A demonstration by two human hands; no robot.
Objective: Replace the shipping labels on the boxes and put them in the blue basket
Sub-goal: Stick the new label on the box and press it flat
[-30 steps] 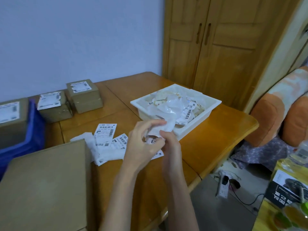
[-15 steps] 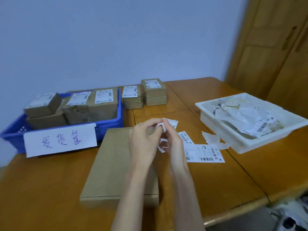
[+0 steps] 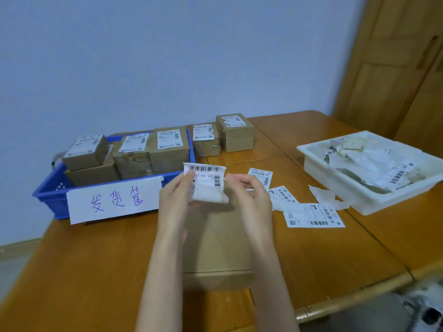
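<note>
- Left hand (image 3: 176,200) pinches the left edge of a shipping label (image 3: 205,183); right hand (image 3: 251,195) pinches its right edge, probably peeling the backing, though the view is soft.
- The label hangs above a flat unlabelled box (image 3: 215,240) on the table (image 3: 96,271).
- Step in hand: preparing the new label.
- Next: press the label flat onto the box, then place it in the blue basket (image 3: 51,192).

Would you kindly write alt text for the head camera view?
Both hands, left hand and right hand, hold a white barcode shipping label above a flat brown cardboard box on a wooden table, with a blue plastic basket of labelled boxes behind.
</note>
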